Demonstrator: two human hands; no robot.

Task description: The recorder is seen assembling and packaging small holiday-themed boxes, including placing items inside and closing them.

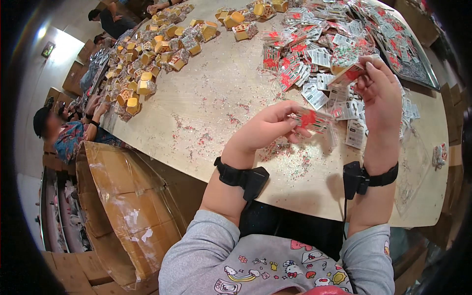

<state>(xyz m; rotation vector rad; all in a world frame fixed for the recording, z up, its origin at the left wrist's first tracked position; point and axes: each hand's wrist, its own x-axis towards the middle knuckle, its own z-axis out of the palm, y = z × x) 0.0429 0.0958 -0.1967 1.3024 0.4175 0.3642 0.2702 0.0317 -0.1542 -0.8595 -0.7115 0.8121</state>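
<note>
Striped packet (pixel 313 121), a red bow on its front, is pinched at its left end between the left hand's (pixel 271 126) thumb and fingers. Up and right of that hand, the right hand (pixel 381 86) pinches a red-fronted card (pixel 347 74). Beyond both hands lies a heap of cards (pixel 291 73); farther, leftward, yellow-topped packs (pixel 146 84) cover the table's (pixel 221 73) edge.

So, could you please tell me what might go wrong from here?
The striped packet in the left hand could pick up loose glittery bits scattered on the table. The red-marked card in the right hand, if dropped, might get lost in the nearby heap of packets.
</note>
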